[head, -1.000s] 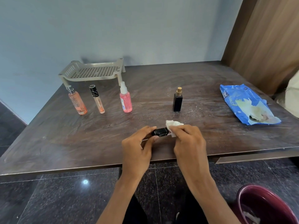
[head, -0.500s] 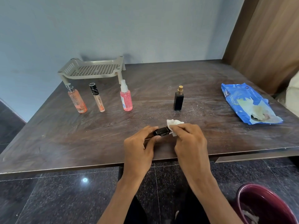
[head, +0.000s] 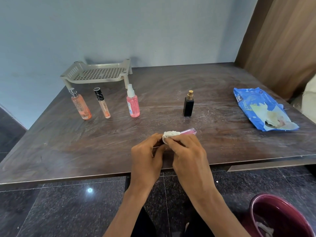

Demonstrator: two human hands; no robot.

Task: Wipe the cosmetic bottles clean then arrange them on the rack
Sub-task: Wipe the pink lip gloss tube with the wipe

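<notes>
Both hands meet over the table's near edge. My left hand (head: 145, 156) grips the cap end of a small tube, which its fingers hide. The tube's pink end (head: 189, 131) pokes out past my right hand (head: 186, 151), which pinches a white wipe (head: 170, 135) around the tube. A beige perforated rack (head: 95, 74) stands at the back left with nothing on it. In front of it stand an orange pump bottle (head: 80, 105), a slim black-capped tube (head: 102, 103) and a pink spray bottle (head: 132, 104). A black bottle with a gold top (head: 188, 104) stands mid-table.
An opened blue wipes pack (head: 259, 108) lies at the right of the dark table (head: 68, 142). A maroon bin (head: 280, 218) holding used wipes sits on the floor at the lower right. A wooden panel borders the table's right side, and a blue wall its back.
The wipe in my right hand has slid left along the tube, covering the black cap and baring the pink end on the right. The hands are closer together.
</notes>
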